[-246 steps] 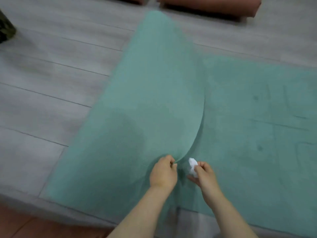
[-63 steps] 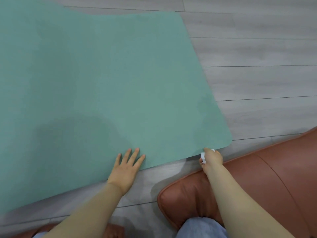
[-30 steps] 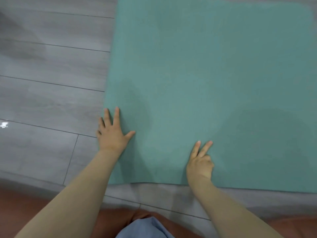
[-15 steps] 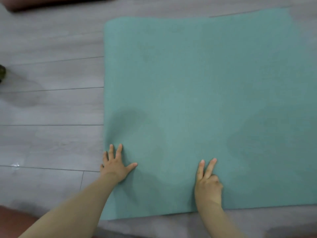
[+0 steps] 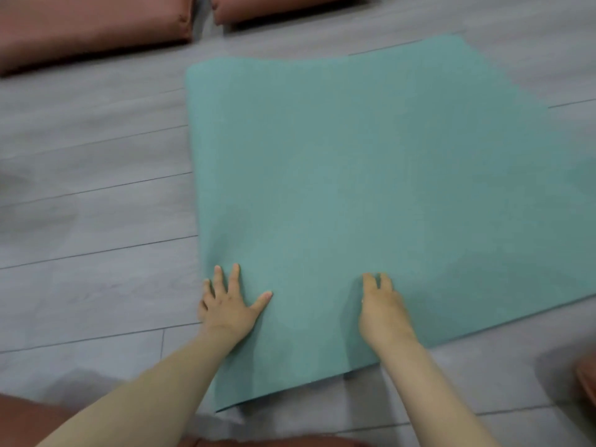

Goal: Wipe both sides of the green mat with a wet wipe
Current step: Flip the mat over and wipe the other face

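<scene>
Mat (image 5: 371,188), green, lies spread flat on the grey plank floor (image 5: 90,221), seen from my head camera looking down. Its near left corner sits just ahead of me and its far edge reaches toward two reddish-brown cushions (image 5: 90,24) at the top of the view, without touching them.

My left hand (image 5: 230,304) rests palm-down at the mat's left edge, fingers straight and spread, thumb pointing right across the green surface. The outer fingers lie at or just over the edge; blur keeps me from telling whether they touch mat or floor. That hand is released and grasps nothing.

My right hand (image 5: 382,306) rests on the mat farther right, near the front edge. Two fingers (image 5: 371,280) point forward, pressed to the surface, while the rest are tucked under the palm. Whether those tucked fingers grip anything I cannot tell, since the back of the hand hides them. No wipe shows in this view.

Both forearms reach in from the bottom of the frame, bare. A strip of reddish-brown material (image 5: 25,417) lies under the left forearm at the lower left, and a sliver of the same colour shows at the right edge. The picture is softly blurred throughout, most of all along the mat's far side.
</scene>
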The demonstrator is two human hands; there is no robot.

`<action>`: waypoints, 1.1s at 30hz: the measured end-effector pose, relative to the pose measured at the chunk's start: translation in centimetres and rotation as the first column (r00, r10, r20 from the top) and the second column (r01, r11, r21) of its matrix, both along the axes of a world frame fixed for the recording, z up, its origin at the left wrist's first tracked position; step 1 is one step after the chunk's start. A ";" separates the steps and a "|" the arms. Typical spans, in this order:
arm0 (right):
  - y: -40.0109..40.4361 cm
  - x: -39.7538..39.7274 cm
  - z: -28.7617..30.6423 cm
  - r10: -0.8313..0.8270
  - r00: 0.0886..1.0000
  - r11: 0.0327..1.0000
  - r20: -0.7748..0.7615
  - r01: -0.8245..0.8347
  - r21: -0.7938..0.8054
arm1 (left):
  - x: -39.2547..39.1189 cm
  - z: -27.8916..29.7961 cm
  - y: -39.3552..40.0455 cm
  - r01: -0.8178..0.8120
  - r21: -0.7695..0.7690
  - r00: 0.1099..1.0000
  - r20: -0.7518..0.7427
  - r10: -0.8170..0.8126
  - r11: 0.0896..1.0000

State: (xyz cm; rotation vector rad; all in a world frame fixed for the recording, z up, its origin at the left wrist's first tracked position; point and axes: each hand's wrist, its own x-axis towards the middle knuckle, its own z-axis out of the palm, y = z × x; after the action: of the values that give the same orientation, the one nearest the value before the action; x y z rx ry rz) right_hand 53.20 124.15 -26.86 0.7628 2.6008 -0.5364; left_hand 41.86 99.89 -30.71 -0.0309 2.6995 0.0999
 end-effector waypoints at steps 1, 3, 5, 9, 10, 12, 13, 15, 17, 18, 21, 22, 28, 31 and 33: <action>-1.4 0.0 0.1 -0.013 0.999 1.000 -0.044 0.013 0.000 | 0.1 -0.2 -0.6 0.034 0.034 0.999 -0.038 -0.032 0.999; -4.3 0.2 1.0 -0.058 0.993 0.998 -0.107 0.055 -0.039 | 0.1 -0.6 -2.8 0.107 0.205 0.987 -0.138 -0.079 0.973; -6.9 0.4 1.5 -0.071 0.991 0.993 -0.112 0.060 -0.098 | 0.1 -0.6 -6.0 0.175 0.391 0.977 -0.181 -0.111 0.904; -11.3 1.0 1.8 0.024 1.000 0.991 -0.016 -0.026 -0.128 | -0.7 -1.5 -12.1 0.457 0.383 0.881 -0.321 -0.348 0.803; -12.3 1.3 1.6 0.053 0.999 0.991 0.008 -0.052 -0.126 | -0.9 -1.6 -12.9 0.506 0.358 0.852 -0.348 -0.391 0.785; -14.1 1.8 1.4 0.092 0.992 0.988 0.091 -0.080 -0.131 | -1.4 -2.1 -13.6 0.540 0.343 0.828 -0.380 -0.412 0.769; -14.7 2.1 1.3 0.109 0.984 0.988 0.142 -0.090 -0.129 | -1.8 -2.3 -13.4 0.535 0.356 0.830 -0.392 -0.397 0.767; -15.6 2.4 1.0 0.132 0.968 0.989 0.214 -0.114 -0.096 | -2.9 -2.7 -12.7 0.515 0.423 0.835 -0.445 -0.324 0.746; -15.9 2.0 0.6 0.143 0.954 0.990 0.264 -0.139 -0.032 | -4.6 -2.7 -11.9 0.486 0.508 0.842 -0.492 -0.224 0.711; -16.0 1.8 0.5 0.135 0.947 0.990 0.291 -0.141 -0.001 | -5.4 -2.8 -11.5 0.486 0.524 0.835 -0.515 -0.195 0.699; -16.8 1.5 0.7 0.111 0.929 0.988 0.353 -0.141 0.060 | -6.0 -3.6 -11.1 0.507 0.505 0.805 -0.566 -0.175 0.699; -17.0 1.3 0.9 0.104 0.926 0.988 0.362 -0.138 0.070 | -5.9 -3.8 -11.2 0.500 0.510 0.808 -0.565 -0.165 0.700; -17.4 -2.9 3.1 0.085 0.894 0.987 0.439 -0.134 0.084 | -6.0 -3.4 -11.3 0.455 0.553 0.839 -0.530 -0.127 0.698; -18.4 -4.1 4.3 0.073 0.879 0.981 0.471 -0.148 0.124 | -6.0 -3.2 -11.4 0.440 0.566 0.856 -0.499 -0.134 0.697; -19.5 -5.4 4.7 0.031 0.928 0.985 0.372 -0.092 0.147 | -6.0 -3.1 -11.6 0.419 0.579 0.873 -0.468 -0.137 0.700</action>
State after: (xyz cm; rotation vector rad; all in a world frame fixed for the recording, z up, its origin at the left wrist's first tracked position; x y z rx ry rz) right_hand 47.83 104.70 -22.16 0.7472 2.3232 -0.1430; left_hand 35.88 88.33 -33.83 0.7023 2.8371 1.0840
